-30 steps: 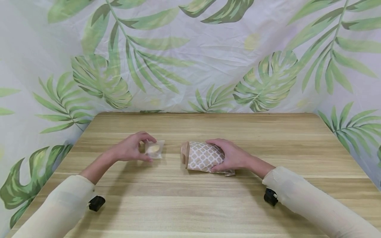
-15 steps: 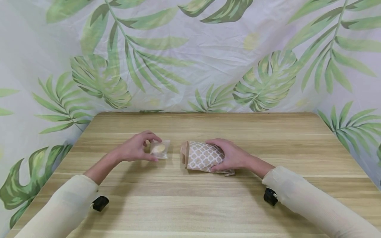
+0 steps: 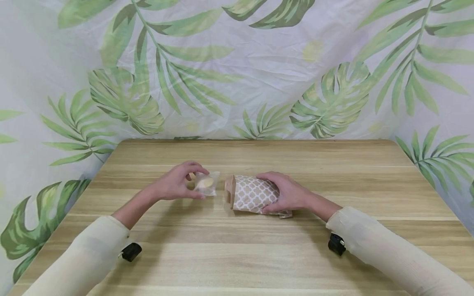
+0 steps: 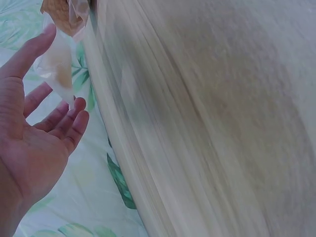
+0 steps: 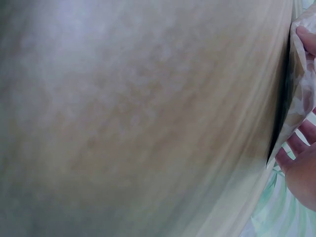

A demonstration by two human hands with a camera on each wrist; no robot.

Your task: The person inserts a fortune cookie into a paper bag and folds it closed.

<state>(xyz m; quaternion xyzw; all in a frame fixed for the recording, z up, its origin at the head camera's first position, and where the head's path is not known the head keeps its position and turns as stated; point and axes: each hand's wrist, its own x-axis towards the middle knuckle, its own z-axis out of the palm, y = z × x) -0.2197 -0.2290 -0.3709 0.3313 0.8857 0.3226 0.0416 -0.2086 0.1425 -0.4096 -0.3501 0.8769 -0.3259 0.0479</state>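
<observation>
In the head view my left hand [image 3: 177, 183] pinches a small clear packet [image 3: 207, 183] with a pale yellow, round item inside, between thumb and fingers. The left wrist view shows the packet [image 4: 55, 66] hanging between thumb and fingertips. Just right of it lies a brown paper bag [image 3: 252, 194] with a white lattice print, on its side, its open mouth facing the packet. My right hand [image 3: 289, 193] grips the bag's closed end, thumb on the near side and fingers over the far side. In the right wrist view the bag [image 5: 302, 84] shows only at the edge.
Both lie on a wood-grain table [image 3: 237, 255]. Behind it hangs a white cloth [image 3: 266, 74] printed with green leaves. A black wrist camera [image 3: 131, 251] sits under the left sleeve, another black camera [image 3: 336, 245] under the right.
My left hand has moved rightward with the packet, bringing it close to the bag's mouth. The right hand and the bag have stayed in place.
</observation>
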